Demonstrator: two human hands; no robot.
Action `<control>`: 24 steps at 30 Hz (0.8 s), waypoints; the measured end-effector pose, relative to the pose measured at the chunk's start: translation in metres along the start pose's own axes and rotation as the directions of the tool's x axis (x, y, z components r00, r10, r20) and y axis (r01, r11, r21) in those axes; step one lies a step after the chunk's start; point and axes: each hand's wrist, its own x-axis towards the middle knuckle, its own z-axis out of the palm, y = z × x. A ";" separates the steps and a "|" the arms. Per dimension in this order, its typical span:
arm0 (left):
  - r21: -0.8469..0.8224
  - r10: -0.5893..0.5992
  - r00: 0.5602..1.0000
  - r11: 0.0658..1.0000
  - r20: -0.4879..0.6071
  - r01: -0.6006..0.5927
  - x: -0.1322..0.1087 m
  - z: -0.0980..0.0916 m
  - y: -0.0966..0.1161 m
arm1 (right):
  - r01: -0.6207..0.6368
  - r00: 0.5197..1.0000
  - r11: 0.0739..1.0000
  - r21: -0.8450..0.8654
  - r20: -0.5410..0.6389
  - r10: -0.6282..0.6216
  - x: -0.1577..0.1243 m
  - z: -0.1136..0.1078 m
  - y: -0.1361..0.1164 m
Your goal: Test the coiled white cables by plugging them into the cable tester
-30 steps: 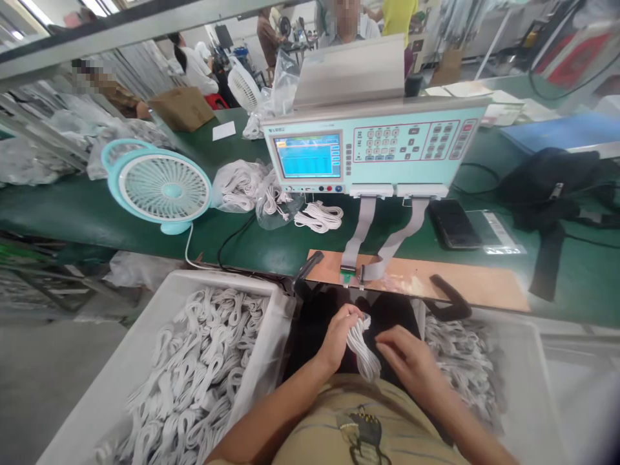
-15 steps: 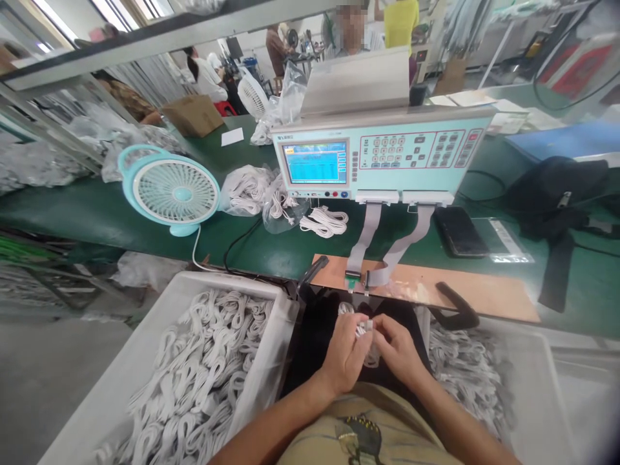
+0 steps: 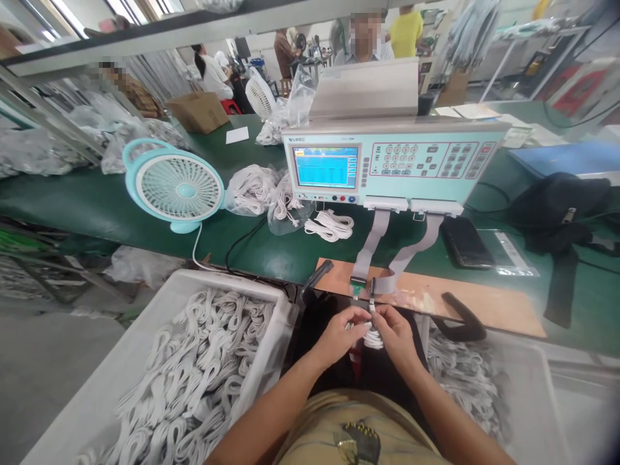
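A white coiled cable (image 3: 372, 339) hangs between my hands just below the board's near edge. My right hand (image 3: 396, 330) pinches one plug end of it, lined up against the socket of the right-hand ribbon cable (image 3: 387, 279); whether the plug is seated I cannot tell. My left hand (image 3: 341, 336) is closed on another part of the same cable, its fingertips close to the right hand's. Beside that socket, a small green circuit board (image 3: 357, 289) ends the left-hand ribbon cable (image 3: 371, 245). Both ribbons run up to the tester (image 3: 416, 161), whose screen is lit blue.
White bins of coiled cables stand to the left (image 3: 285, 303) and right (image 3: 547, 361). Clamps (image 3: 317, 283) (image 3: 460, 320) sit on the copper-coloured board (image 3: 504, 309). A fan (image 3: 177, 184), bagged cables (image 3: 254, 188) and a phone (image 3: 467, 242) lie on the green bench. A person sits behind the tester.
My hands have moved up toward the board's edge, bringing a plug of the cable to the right-hand socket. The coil now hangs below my fingers. The view has shifted slightly.
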 end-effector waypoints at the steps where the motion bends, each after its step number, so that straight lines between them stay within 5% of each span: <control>1: 0.007 0.003 1.000 1.000 0.022 -0.003 0.001 -0.002 0.001 | 0.002 1.000 1.000 0.007 -0.003 -0.002 0.000 0.001 0.000; 9: -0.243 -0.138 0.981 0.955 0.137 0.168 0.003 -0.016 -0.006 | -0.125 0.991 0.968 0.216 -0.013 0.131 -0.005 0.010 -0.010; 14: -0.413 -0.110 0.972 0.891 0.208 0.190 -0.003 -0.022 -0.014 | -0.271 0.955 0.896 0.351 -0.019 0.296 -0.002 0.013 -0.012; 20: -0.288 -0.144 0.989 0.949 -0.042 0.126 0.009 -0.013 -0.021 | -0.281 0.948 0.858 0.431 -0.017 0.319 0.001 0.016 -0.011; 24: -0.149 -0.124 0.992 0.981 0.010 0.124 0.016 -0.013 -0.021 | -0.325 0.938 0.842 0.431 0.037 0.344 0.003 0.013 -0.012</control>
